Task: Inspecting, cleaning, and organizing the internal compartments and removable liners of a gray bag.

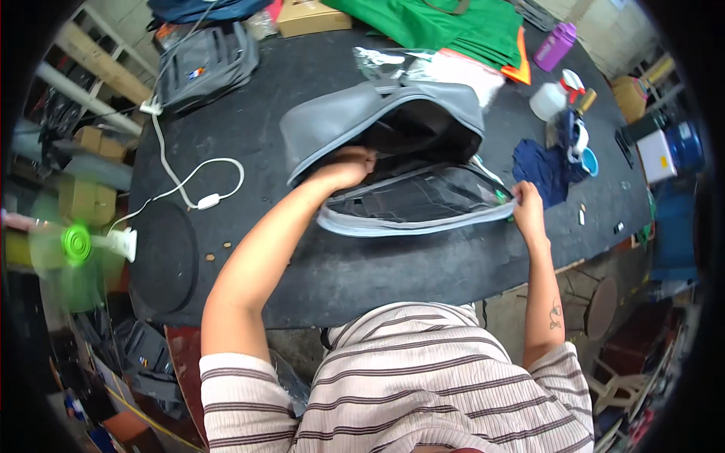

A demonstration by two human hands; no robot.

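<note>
Striped cloth of the person's shirt is filling the lower part of the view, nearest to the camera. Just beyond it, a grey bag is lying in the middle of the black tabletop, with its mouth gaping toward the person. Its front flap is hanging down toward the near edge and is showing a dark inner side.

The left hand is reaching into the bag's mouth at the left side, with the fingers curling; whether it is grasping something, I cannot tell. The right hand is pinching the right end of the flap's edge.

Near this right hand, a dark blue cloth is lying crumpled, and behind it a white spray bottle with red head is standing. Farther back, a purple bottle is standing beside folded green cloth. At the far left, another grey bag is resting, while a white cord is curving across the surface toward the person. At the left edge, a green fan is appearing blurred.
</note>
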